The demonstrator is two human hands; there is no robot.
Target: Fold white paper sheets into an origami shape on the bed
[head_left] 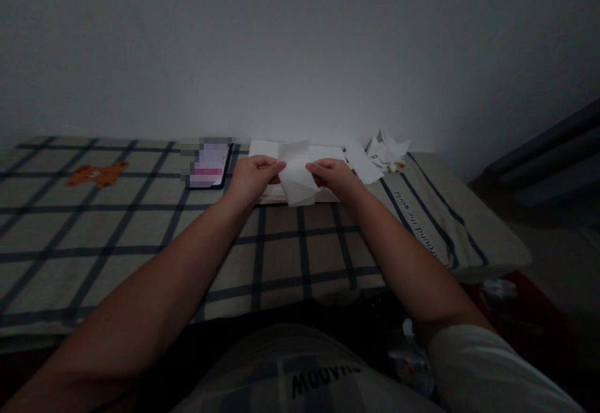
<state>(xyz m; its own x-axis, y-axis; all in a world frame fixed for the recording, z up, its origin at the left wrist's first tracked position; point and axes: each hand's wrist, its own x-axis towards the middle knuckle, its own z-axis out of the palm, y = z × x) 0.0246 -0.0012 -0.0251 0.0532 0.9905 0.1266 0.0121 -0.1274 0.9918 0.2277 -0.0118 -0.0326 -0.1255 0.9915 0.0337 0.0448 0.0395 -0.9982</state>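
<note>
Between my two hands a folded sheet of white paper [298,172] is held up. My left hand [255,177] pinches its left edge between thumb and fingers. On the opposite edge, my right hand [332,175] grips it the same way. Under and behind the sheet lies more white paper [263,148], spread flat like a pad or open book; my hands partly cover it. To the right of it rest a loose white sheet [363,164] and a folded, pointed paper shape [388,149].
A checked cloth [281,257] covers the table against a grey wall [300,50]. A phone [209,164] with a lit screen lies left of the paper. An orange bear figure [97,175] shows at far left. Below the right edge is a red container [525,307] with whitish contents.
</note>
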